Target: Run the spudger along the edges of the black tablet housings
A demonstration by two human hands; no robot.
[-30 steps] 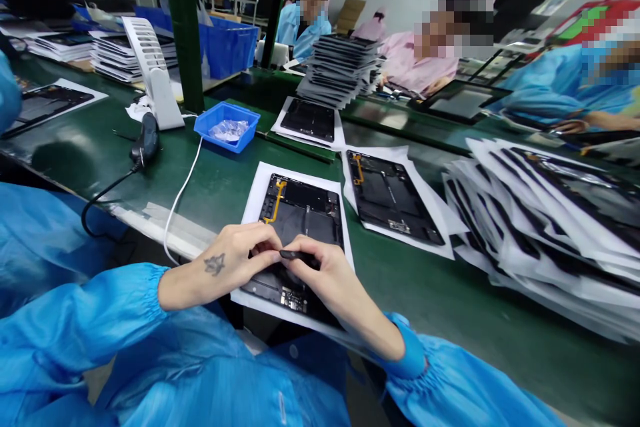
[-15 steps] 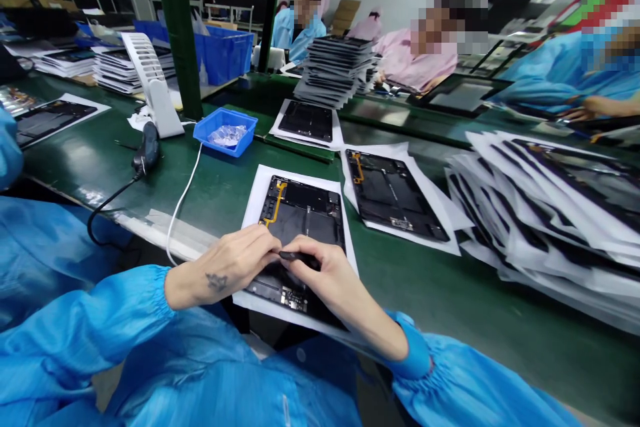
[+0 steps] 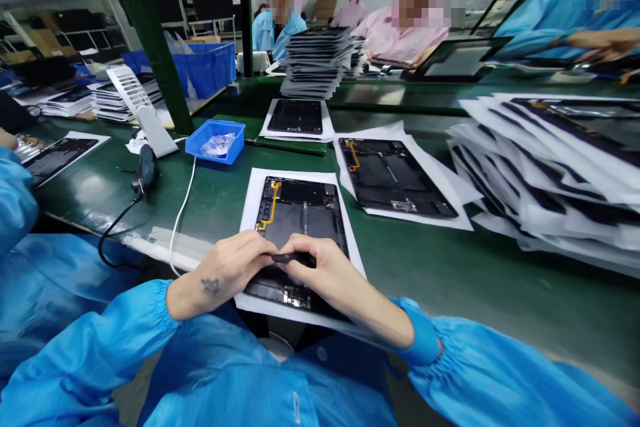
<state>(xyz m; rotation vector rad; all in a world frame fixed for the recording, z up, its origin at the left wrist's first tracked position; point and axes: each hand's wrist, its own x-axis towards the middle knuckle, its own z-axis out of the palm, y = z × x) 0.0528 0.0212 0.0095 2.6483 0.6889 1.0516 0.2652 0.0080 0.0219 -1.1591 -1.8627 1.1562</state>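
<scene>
Only the camera's view has clearly shifted; the left hand (image 3: 227,268) and right hand (image 3: 333,273) stay over the opened device (image 3: 290,220) on the near desk (image 3: 410,280). Left fingers press together, contents hidden; right fingers pinch a dark tool (image 3: 301,258). Orange ribbon (image 3: 275,203) seems fitted, the cover not.

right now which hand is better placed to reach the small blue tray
Left, probably: the left hand is nearer the blue tray, though whether it pinches anything is hidden; the right hand holds a dark tool.
</scene>
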